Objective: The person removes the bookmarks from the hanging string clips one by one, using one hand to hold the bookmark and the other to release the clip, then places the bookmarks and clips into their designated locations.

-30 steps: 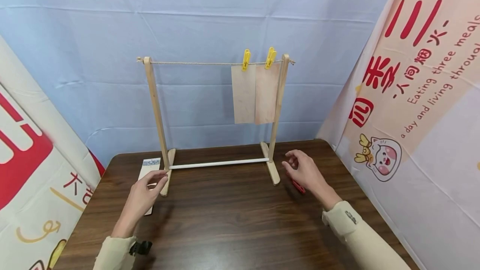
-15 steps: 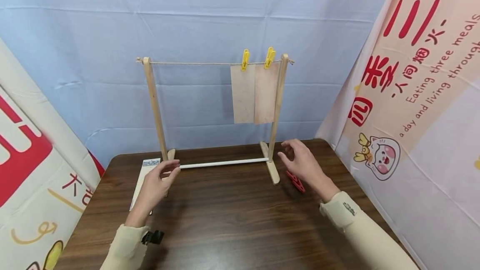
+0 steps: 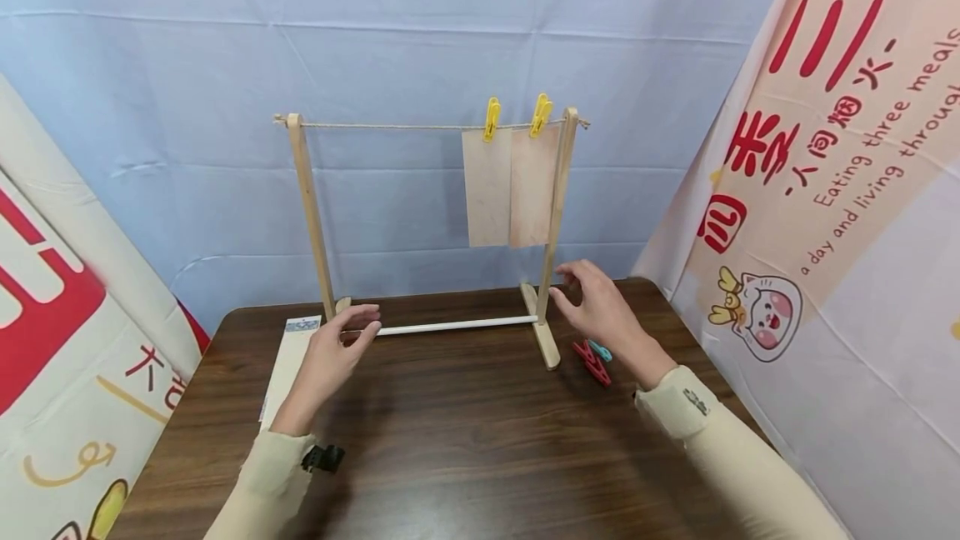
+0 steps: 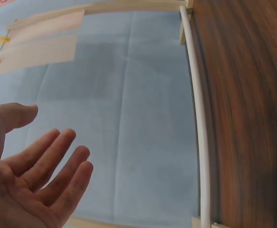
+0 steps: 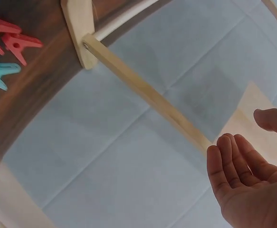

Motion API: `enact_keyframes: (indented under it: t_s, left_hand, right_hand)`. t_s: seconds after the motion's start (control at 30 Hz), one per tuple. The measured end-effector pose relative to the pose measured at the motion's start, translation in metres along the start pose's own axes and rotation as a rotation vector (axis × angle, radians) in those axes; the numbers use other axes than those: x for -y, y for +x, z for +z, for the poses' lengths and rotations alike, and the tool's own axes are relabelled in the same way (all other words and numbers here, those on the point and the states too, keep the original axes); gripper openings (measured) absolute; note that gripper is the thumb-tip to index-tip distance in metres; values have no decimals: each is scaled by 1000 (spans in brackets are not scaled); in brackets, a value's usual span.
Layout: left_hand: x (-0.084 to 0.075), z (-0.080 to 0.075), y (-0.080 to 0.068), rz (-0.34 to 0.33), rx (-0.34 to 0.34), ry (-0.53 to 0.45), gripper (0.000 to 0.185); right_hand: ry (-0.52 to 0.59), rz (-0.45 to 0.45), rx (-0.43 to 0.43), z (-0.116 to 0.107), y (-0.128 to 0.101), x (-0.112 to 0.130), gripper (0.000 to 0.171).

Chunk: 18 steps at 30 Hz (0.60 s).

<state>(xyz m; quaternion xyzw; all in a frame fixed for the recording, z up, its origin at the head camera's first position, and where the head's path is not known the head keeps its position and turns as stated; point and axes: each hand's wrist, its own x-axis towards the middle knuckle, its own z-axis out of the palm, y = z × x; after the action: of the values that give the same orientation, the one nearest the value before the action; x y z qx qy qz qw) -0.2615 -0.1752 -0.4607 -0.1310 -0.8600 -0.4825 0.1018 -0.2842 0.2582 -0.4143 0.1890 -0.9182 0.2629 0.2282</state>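
A wooden rack stands at the back of the dark table, with a string across its top. Two yellow clips pin two pale cards to the string by the right post. My left hand hovers open at the left end of the white bar, empty. The left wrist view shows that hand, its fingers straight, beside the bar. My right hand is open, just right of the right post. In the right wrist view it stays clear of the post.
Two red clips and a teal clip lie on the table by the rack's right foot; the right wrist view also shows them. A stack of paper strips lies left of the rack. Cloth banners close in both sides.
Both hands rose and moved toward the rack. The left one went right, off the paper strips to the white bar. The right one left the clips, uncovering the teal one.
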Motion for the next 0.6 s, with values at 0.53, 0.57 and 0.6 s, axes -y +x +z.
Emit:
enact_keyframes:
  t_s: [0.53, 0.57, 0.6]
  left_hand:
    - [-24, 16, 21, 67, 33, -17, 39]
    - [-25, 17, 23, 69, 33, -11, 40]
    - [-27, 17, 24, 68, 35, -6, 41]
  right_hand:
    - [-12, -109, -20, -18, 31, 21, 34]
    - [-12, -112, -19, -19, 33, 23, 34]
    - [-12, -115, -16, -21, 35, 25, 34]
